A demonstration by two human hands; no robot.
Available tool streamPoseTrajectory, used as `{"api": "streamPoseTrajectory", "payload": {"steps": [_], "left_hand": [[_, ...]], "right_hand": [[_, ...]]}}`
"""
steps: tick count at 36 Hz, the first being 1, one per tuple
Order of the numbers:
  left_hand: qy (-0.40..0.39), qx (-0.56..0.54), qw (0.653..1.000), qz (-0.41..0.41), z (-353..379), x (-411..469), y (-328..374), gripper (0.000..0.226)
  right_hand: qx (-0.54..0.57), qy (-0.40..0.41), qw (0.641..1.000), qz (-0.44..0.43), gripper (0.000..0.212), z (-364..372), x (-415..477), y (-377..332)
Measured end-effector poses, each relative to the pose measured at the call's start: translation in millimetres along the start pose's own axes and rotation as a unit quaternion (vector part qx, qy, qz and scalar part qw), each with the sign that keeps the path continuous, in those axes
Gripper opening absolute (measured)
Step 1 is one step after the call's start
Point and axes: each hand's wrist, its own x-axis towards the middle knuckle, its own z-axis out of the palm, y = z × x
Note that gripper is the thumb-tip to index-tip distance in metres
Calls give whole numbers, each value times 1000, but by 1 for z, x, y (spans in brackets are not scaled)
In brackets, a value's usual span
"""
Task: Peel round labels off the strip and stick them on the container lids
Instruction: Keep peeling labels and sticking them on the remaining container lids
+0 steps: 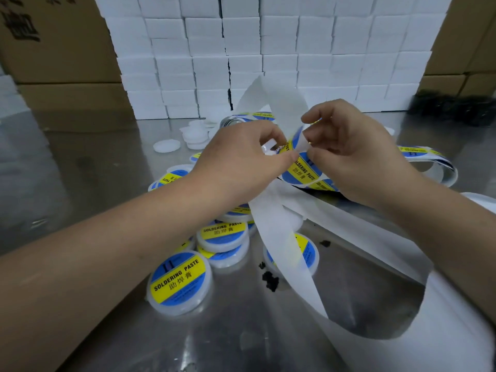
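Here, left fingers (pixel 280 160) pinch label (pixel 287 146), right fingers (pixel 320 154) strip (pixel 284 108).

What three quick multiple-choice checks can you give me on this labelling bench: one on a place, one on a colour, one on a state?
1. Where do the plain white lids lie?
A. On the far part of the table, in front of the stacked white boxes
B. At the near table edge
C. Inside an open blue bin

2. What colours are the round labels?
A. Red and white
B. Blue and yellow
C. Green and black

3. What are the left hand and right hand doing?
A. Lying flat on the table
B. Each lifting a container
C. Pinching the label strip

Key: A, the lids sit beyond the hands, near the boxes; B, each label shows a yellow band on blue; C, the fingertips of both hands meet on the strip.
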Motion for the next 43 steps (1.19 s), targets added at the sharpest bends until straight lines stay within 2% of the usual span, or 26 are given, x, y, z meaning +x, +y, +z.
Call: {"api": "streamPoseTrajectory", "payload": {"steps": [6,11,15,20,25,30,36,39,43], "left_hand": [[45,-43,997,-46,-6,8,-7,14],[135,-119,978,-105,-12,15,-14,23],[152,-152,967,-140,-14,17,-16,25],[140,-115,978,-99,-11,11,-15,22],[142,-59,988,-31,-8,5,-12,20],[143,-15,990,1,-5,2,-11,21],[139,-2,990,9,-6,1,-10,18],[138,-10,990,10,-5,1,-9,18],[139,-4,990,7,-5,0,-9,19]], "right_hand": [[-37,21,998,36,53,2,-1,2],[-62,52,995,55,51,-2,-1,3],[-75,70,994,22,60,0,-3,1],[-100,83,991,-38,54,3,-3,1],[-63,61,996,0,57,3,-4,2],[-41,62,996,41,58,3,-3,3],[11,54,997,45,56,-1,-1,1],[-11,52,998,25,55,-2,1,-1],[-20,39,998,44,51,-2,1,-2]]}}
